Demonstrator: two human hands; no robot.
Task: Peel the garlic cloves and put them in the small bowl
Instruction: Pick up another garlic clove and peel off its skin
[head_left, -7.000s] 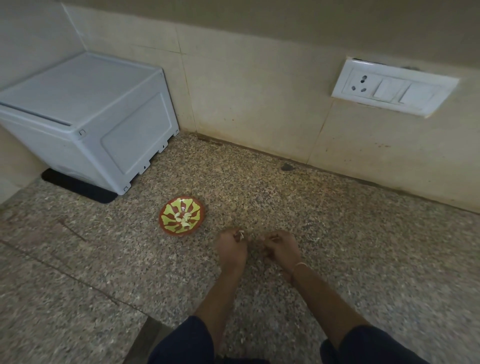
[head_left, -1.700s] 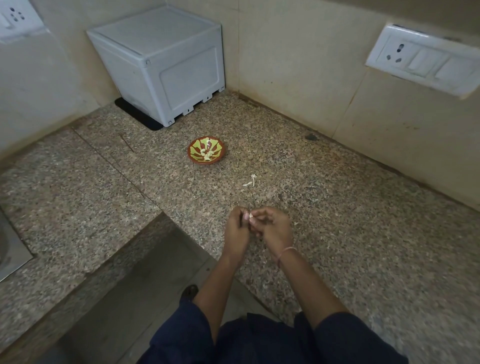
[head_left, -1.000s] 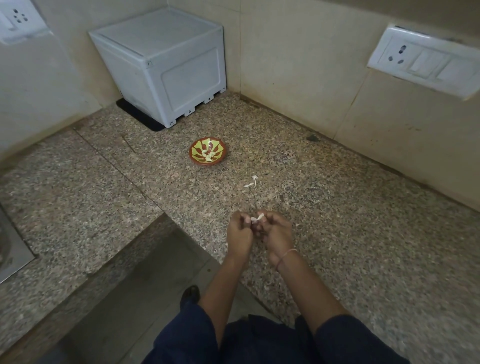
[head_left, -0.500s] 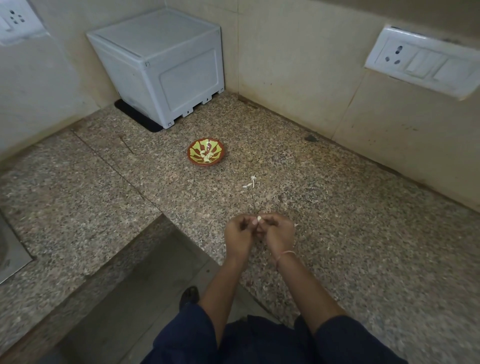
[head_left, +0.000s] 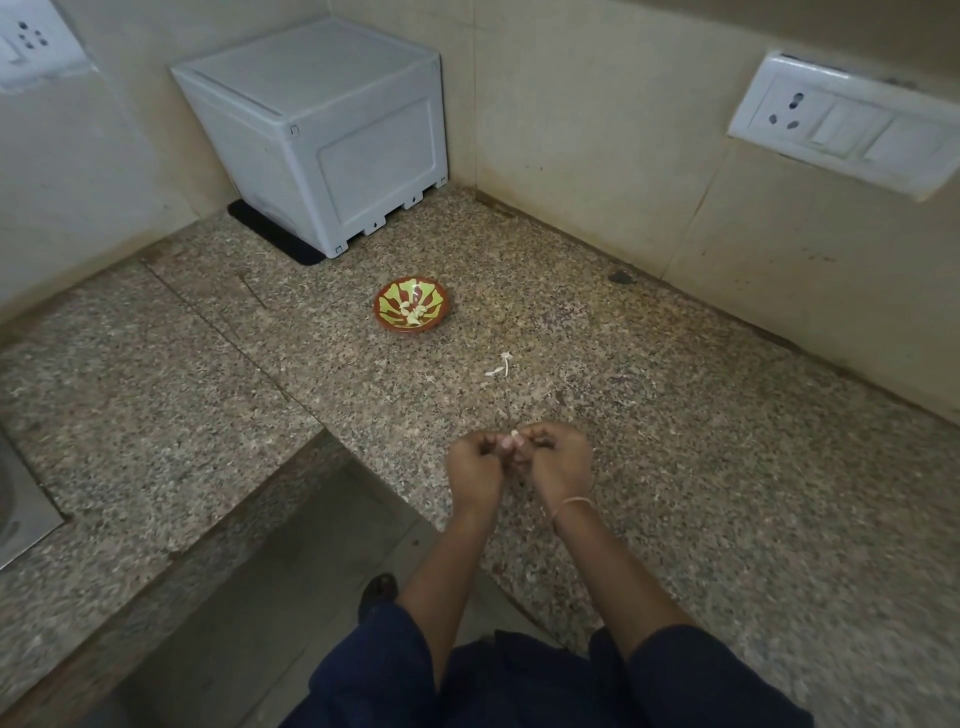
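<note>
Both grips, our left hand (head_left: 475, 467) and right hand (head_left: 558, 460), pinch one garlic clove (head_left: 514, 434) above the worktop (head_left: 675, 415); the small bowl (head_left: 410, 328), holding peeled cloves (head_left: 414, 313), stands well apart.

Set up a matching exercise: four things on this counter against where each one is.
Things: 1 bowl; 2 clove; 3 peel; 4 box.
Places: A back corner of the counter; B pinched between left hand and right hand; C loose, between bowl and hands; D a little in front of the box.
Pairs: 1-D; 2-B; 3-C; 4-A.
</note>
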